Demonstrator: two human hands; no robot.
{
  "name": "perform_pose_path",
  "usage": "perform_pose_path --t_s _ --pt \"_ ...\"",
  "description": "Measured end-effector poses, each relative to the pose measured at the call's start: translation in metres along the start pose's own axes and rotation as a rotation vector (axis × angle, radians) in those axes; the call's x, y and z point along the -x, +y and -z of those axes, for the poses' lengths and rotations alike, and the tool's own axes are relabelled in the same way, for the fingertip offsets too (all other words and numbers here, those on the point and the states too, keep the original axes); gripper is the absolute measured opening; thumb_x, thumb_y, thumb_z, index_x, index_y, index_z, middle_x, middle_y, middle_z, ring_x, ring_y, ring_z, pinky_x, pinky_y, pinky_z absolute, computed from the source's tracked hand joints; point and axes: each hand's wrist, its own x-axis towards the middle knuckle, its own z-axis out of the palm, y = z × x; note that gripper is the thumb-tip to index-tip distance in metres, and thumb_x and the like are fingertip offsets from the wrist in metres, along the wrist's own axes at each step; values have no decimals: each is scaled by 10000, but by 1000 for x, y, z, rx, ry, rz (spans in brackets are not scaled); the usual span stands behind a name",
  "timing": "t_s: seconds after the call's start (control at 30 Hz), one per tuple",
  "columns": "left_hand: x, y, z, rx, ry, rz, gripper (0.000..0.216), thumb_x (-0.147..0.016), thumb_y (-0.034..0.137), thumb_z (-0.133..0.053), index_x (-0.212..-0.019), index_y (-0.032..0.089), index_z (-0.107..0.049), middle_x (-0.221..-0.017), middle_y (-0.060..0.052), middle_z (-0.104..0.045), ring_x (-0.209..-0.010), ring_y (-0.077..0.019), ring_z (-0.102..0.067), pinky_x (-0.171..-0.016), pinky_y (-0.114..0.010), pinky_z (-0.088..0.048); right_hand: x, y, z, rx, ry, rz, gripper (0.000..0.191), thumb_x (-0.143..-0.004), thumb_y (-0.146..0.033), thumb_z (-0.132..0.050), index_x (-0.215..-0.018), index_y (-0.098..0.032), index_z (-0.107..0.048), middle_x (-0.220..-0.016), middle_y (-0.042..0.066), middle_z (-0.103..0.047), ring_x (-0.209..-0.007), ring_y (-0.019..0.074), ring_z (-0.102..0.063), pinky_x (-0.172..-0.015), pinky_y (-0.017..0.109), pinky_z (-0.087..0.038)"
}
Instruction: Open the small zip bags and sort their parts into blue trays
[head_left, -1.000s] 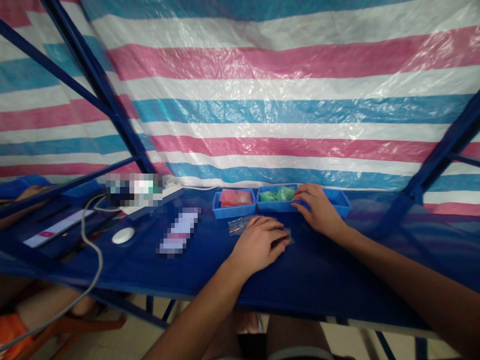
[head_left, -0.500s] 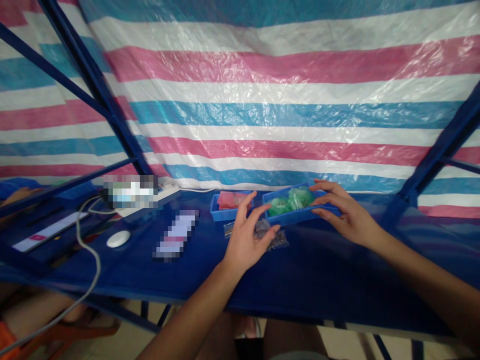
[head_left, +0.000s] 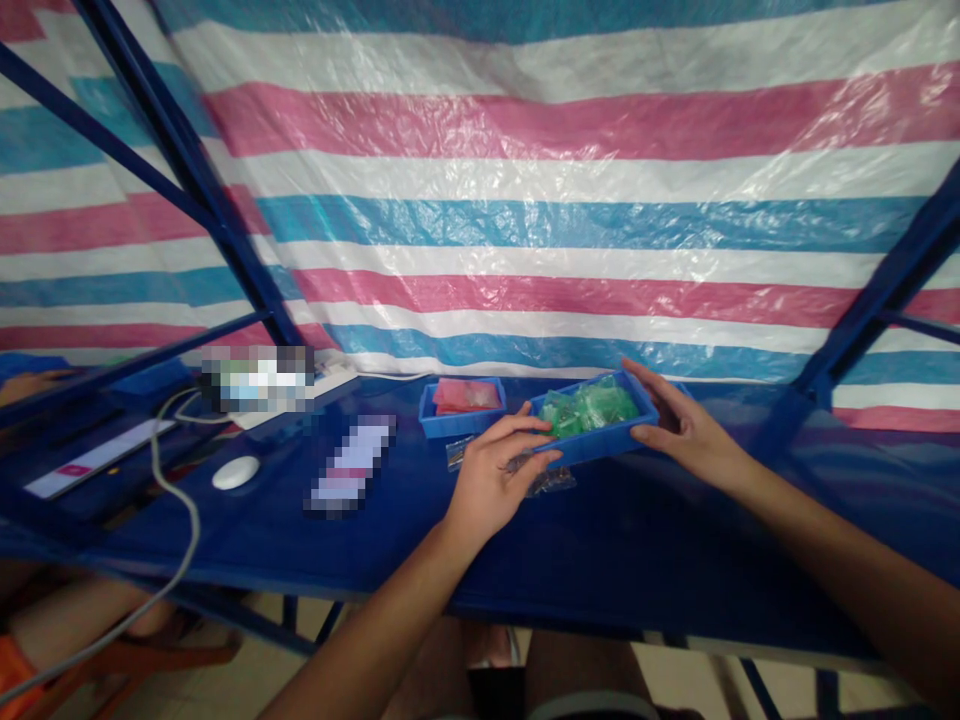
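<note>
Presently, head view: one blue bin (head_left: 600, 446), between both hands; left hand (head_left: 486, 485) with fingers closed on the left end, right hand (head_left: 697, 440) with fingers and thumb gripping the right end. Whether clear of the tabletop (head_left: 637, 545), cannot tell. Handling: best kept level, both ends moved together, grip clear of the contents. Contents: green packets (head_left: 592, 408), heaped, between left and right fingers. Second blue bin (head_left: 461, 426): beyond and left of the left fingers; contents, pink packets (head_left: 466, 396). Clear bags (head_left: 553, 482): near the left fingers, partly hidden by them.
</note>
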Motion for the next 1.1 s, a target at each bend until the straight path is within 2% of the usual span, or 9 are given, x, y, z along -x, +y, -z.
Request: perform_pose_path --t_s 0.17,0.3,0.4,0.5,0.63,0.73,0.8,0.9,1.1 --pt "0 10 -2 -6 -79 -13 273 -914 388 -786 -1153 255 -782 -1337 -100 -724 -1277 -285 -685 -1145 -460 -542 0 -7 19 -53 24 -22 798 -883 -579 -750 -1589 -370 -443 -1540 91 -609 -1294 357 -682 -984 483 -635" --pt "-1 11 -6 -85 -127 1 773 -876 403 -820 -1564 286 -488 -1617 -129 -489 -1509 -306 -479 -1260 -491 -428 -4 -13 28 -29 113 3 737 -906 -565 -733 -1564 -375 -458 -1548 110 -582 -1299 346 -667 -949 462 -637" --pt "0 5 -10 -169 -230 0 880 -894 332 -791 -1650 311 -340 -1705 -117 -356 -1577 -307 -380 -1310 -510 -350 -7 -16 14 65 94 73 856 -847 -508 -829 -1581 -361 -414 -1556 115 -560 -1316 327 -647 -1023 460 -602" --pt "0 0 -14 -233 -340 -7 778 -900 305 -764 -1602 289 -428 -1697 -122 -367 -1549 -323 -420 -1287 -510 -387 -7 -23 -11 159 33 135 875 -888 -501 -801 -1619 -349 -345 -1586 121 -529 -1400 327 -584 -1141 501 -525" --pt "1 0 -15 -333 -345 -34 474 -895 264 -732 -1360 223 -650 -1472 -137 -605 -1407 -327 -552 -1214 -503 -452 -6 -34 -41 403 -151 249 913 -951 -509 -727 -1691 -325 -225 -1701 123 -369 -1562 351 -381 -1291 571 -310" --pt "1 2 -10 -432 -294 -33 251 -848 249 -760 -1096 223 -737 -1246 -107 -706 -1272 -330 -617 -1148 -517 -479 -3 -34 -50 513 -251 272 955 -948 -540 -721 -1710 -325 -186 -1657 132 -417 -1522 353 -439 -1262 561 -368" --pt "1 3 -5 -444 -262 -20 185 -851 282 -772 -1026 227 -749 -1213 -91 -712 -1228 -313 -634 -1126 -509 -489 -2 -30 -51 546 -247 257 960 -942 -550 -726 -1709 -333 -192 -1614 130 -463 -1486 347 -483 -1241 556 -401" --pt "2 3 4 -403 -213 20 251 -850 423 -817 -1009 236 -765 -1256 -81 -701 -1202 -288 -656 -1108 -482 -518 -1 -24 -48 576 -218 237 943 -939 -548 -731 -1703 -344 -217 -1593 123 -481 -1465 341 -507 -1236 557 -408" --pt "7 2 8 -380 -167 107 606 -712 582 -907 -1200 257 -757 -1548 -86 -546 -1414 -329 -559 -1210 -476 -489 -4 -28 -23 538 -93 237 868 -936 -525 -742 -1672 -346 -316 -1593 100 -517 -1462 347 -513 -1236 560 -402"
